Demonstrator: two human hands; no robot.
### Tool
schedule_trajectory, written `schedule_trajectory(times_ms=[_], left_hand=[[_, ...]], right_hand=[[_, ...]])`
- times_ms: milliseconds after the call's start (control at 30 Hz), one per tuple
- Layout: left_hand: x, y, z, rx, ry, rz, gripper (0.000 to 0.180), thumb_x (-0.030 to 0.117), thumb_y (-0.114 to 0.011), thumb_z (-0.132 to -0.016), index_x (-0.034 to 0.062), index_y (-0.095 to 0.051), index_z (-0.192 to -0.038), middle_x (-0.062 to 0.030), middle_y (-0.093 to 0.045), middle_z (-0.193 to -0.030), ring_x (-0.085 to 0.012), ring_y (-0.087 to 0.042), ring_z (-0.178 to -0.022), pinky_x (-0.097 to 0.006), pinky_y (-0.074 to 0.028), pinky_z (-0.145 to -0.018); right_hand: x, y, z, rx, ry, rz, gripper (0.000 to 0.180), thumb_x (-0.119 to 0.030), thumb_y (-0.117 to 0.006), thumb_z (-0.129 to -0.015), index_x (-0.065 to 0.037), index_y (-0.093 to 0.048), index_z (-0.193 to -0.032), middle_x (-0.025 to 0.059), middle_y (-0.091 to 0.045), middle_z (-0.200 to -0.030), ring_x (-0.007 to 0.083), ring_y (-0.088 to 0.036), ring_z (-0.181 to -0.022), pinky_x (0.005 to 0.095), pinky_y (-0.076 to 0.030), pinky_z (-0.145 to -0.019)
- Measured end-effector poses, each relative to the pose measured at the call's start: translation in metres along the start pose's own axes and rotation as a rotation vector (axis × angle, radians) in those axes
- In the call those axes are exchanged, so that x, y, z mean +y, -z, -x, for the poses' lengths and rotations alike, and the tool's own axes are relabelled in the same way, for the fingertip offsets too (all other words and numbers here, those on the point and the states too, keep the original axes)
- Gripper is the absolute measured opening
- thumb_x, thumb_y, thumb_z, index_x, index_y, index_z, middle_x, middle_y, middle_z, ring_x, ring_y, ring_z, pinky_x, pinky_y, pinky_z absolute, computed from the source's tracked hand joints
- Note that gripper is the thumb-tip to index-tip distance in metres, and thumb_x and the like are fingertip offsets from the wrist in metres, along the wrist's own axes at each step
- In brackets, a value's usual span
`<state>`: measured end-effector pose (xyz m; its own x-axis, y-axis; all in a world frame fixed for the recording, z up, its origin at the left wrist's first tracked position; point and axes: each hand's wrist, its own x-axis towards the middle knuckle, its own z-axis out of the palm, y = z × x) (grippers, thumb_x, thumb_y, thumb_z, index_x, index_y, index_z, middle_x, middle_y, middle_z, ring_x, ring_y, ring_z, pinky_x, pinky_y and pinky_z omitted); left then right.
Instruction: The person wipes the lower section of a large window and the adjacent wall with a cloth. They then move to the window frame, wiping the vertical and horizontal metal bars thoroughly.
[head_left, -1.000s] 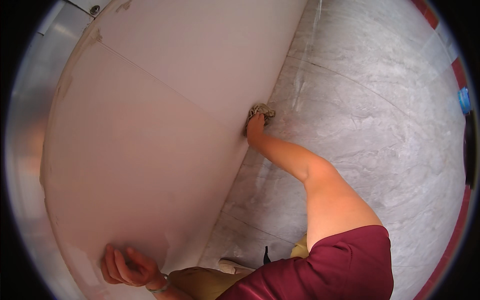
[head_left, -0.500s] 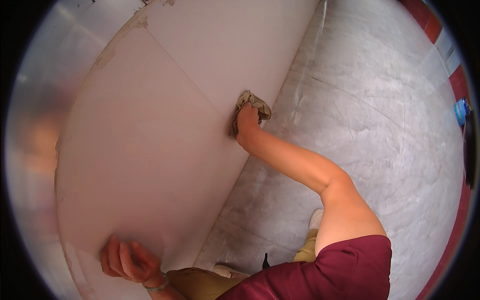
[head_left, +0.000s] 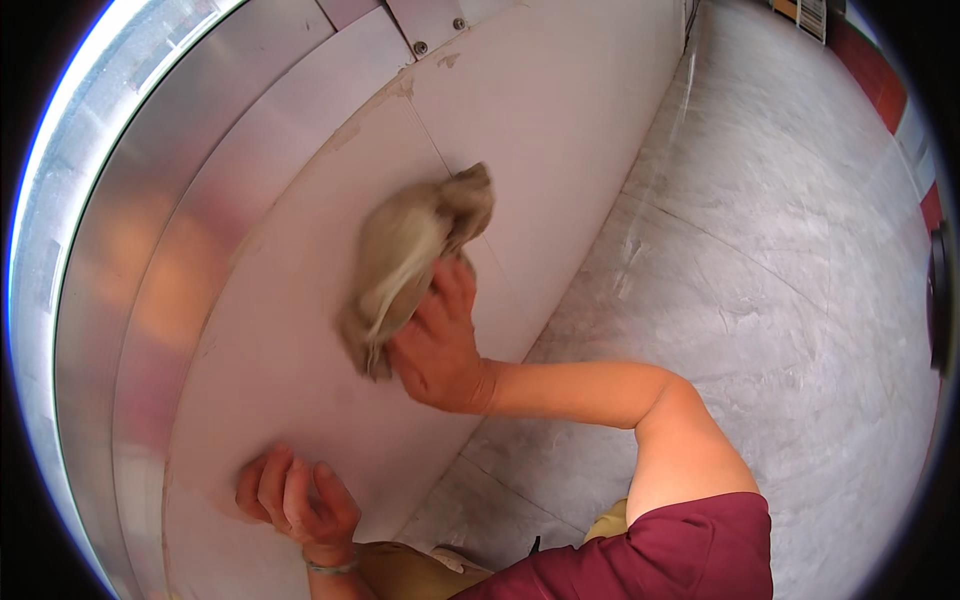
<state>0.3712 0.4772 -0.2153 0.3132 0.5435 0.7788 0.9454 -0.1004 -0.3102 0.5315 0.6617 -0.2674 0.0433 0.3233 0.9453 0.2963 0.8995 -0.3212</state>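
My right hand (head_left: 440, 345) is closed on a crumpled grey-brown cloth (head_left: 405, 235), which lies against the pale pinkish wall panel (head_left: 290, 330). Part of the cloth spreads beyond my fingertips, blurred by motion. Lower left, my left hand (head_left: 298, 495) rests near or on the same panel, its fingers loosely bent and slightly apart, holding nothing. A band circles that wrist. A thin seam line runs down the panel past the cloth.
Brownish stains (head_left: 400, 85) mark the panel's upper edge beside shiny metal trim (head_left: 165, 260). A grey, scuffed floor (head_left: 740, 270) meets the panel on the right. Two screws show on the bracket (head_left: 440, 20) at the top. A red strip (head_left: 870, 75) borders the floor.
My right hand has moved left and nearer with the cloth, away from the panel's floor edge. The cloth now spreads wider. My view has shifted, showing more metal trim.
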Motion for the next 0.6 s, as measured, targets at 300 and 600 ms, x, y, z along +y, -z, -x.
schedule_trajectory(times_ms=[300,600], left_hand=[[0.024,-0.003,-0.006,-0.039,0.029,0.391,0.045,0.02,-0.058,-0.095,0.006,-0.04,-0.134,-0.0183,-0.052,-0.129,-0.0394,-0.05,-0.113,-0.052,-0.042,-0.095],[0.021,-0.009,0.014,0.282,0.153,0.308,0.062,0.02,-0.056,-0.093,0.0014,-0.03,-0.145,-0.0258,-0.034,-0.142,-0.0395,-0.045,-0.123,-0.053,-0.041,-0.103]], right_hand=[[-0.006,-0.008,0.025,-0.272,0.305,-0.369,0.021,-0.02,-0.067,-0.084,-0.018,-0.073,-0.104,-0.0056,-0.062,-0.127,0.0202,-0.056,-0.117,0.0488,-0.04,-0.105],[-0.061,-0.028,-0.02,-0.115,0.579,-0.387,0.015,-0.02,-0.061,-0.08,-0.016,-0.067,-0.093,-0.0034,-0.063,-0.112,0.0189,-0.056,-0.116,0.0482,-0.036,-0.112]])
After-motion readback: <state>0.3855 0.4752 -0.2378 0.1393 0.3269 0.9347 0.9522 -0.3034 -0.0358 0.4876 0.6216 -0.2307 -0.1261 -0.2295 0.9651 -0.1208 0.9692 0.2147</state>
